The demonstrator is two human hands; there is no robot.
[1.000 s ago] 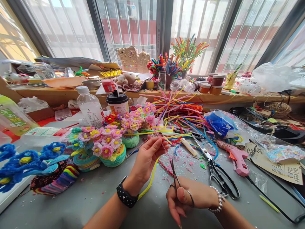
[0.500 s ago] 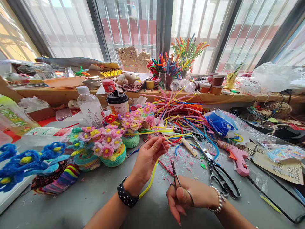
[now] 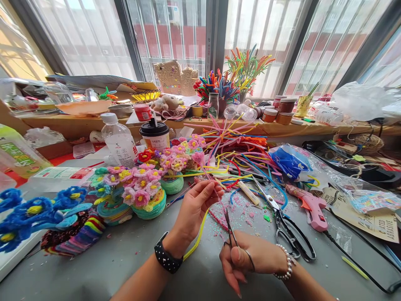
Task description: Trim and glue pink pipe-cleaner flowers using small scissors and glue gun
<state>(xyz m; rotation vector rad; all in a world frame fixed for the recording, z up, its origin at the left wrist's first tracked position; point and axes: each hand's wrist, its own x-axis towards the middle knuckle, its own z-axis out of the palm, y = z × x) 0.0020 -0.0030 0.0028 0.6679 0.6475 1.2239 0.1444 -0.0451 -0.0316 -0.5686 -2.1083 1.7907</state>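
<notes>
My left hand (image 3: 198, 205), with a dotted black wristband below it, pinches a thin pink pipe cleaner (image 3: 219, 200) between thumb and fingers. The strand slants down toward the small scissors (image 3: 230, 230). My right hand (image 3: 246, 255) has its thumb and fingers in the handles of these scissors, whose blades point up and look nearly closed. Whether the blades touch the strand is too fine to tell. Under the hands, a red beaded-looking strand (image 3: 218, 220) and a yellow coil (image 3: 198, 242) lie on the grey table (image 3: 200, 276).
Large scissors (image 3: 280, 217) and a pink glue gun (image 3: 315, 209) lie to the right. Pots of pink flowers (image 3: 145, 188) and blue flowers (image 3: 37, 209) stand left. Behind are a plastic bottle (image 3: 118, 142), a lidded cup (image 3: 155, 136) and a pipe cleaner heap (image 3: 238, 146).
</notes>
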